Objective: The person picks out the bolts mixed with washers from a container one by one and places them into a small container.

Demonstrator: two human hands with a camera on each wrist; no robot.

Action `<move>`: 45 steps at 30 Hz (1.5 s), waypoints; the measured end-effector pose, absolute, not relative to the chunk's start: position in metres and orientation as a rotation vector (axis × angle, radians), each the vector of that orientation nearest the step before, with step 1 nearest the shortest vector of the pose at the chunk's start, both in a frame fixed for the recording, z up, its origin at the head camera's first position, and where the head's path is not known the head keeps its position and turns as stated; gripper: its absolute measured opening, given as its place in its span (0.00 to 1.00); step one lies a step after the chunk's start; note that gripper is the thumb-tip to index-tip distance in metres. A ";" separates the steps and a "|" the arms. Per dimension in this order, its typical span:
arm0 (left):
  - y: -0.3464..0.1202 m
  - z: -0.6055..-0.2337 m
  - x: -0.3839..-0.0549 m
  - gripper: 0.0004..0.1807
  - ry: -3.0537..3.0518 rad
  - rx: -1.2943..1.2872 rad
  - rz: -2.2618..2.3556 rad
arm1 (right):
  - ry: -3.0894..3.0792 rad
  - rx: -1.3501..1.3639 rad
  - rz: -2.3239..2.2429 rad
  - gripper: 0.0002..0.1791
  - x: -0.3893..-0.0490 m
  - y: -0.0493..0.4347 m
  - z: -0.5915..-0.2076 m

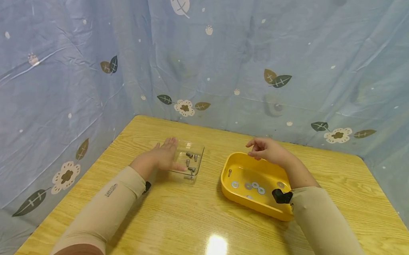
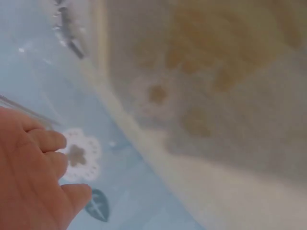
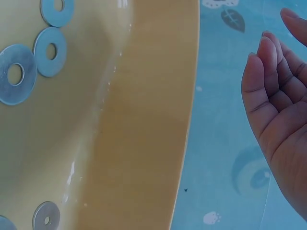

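My left hand [image 1: 162,156] lies at the left side of a clear square tray [image 1: 203,147], fingers extended and thumb along its front edge. Several screws [image 1: 195,158] lie in that tray. In the left wrist view the palm [image 2: 29,177] shows nothing held. Above the back rim of a yellow tray [image 1: 256,205] hovers my right hand [image 1: 265,149], its fingers loosely bent. The right wrist view shows this hand [image 3: 283,100] with thumb and fingers apart, nothing visible between them. Inside the yellow tray are several flat washers [image 1: 235,184] and one screw [image 1: 229,172] near its left wall.
Both trays stand on a wood-grain table [image 1: 168,220], the clear one left of the yellow one. A blue patterned curtain [image 1: 232,45] hangs behind the table and along its sides. The right forearm [image 1: 326,225] crosses over the yellow tray's right part and hides some of it.
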State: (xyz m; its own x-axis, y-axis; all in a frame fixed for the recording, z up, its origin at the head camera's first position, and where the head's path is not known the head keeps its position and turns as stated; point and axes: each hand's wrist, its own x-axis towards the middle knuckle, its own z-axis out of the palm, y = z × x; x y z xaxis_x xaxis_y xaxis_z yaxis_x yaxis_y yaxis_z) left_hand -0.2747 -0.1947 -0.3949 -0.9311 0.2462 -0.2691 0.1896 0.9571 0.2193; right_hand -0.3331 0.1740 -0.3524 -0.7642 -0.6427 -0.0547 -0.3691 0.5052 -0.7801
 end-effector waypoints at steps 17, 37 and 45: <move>-0.096 -0.385 -0.276 0.67 2.807 0.656 0.095 | 2.387 -0.784 -1.161 0.18 -0.330 0.177 -0.361; -0.052 -0.396 -0.270 0.66 2.765 0.770 0.025 | 2.332 -0.840 -1.132 0.17 -0.332 0.164 -0.379; -0.051 -0.391 -0.268 0.65 2.738 0.763 0.044 | 2.347 -0.911 -0.970 0.16 -0.337 0.151 -0.396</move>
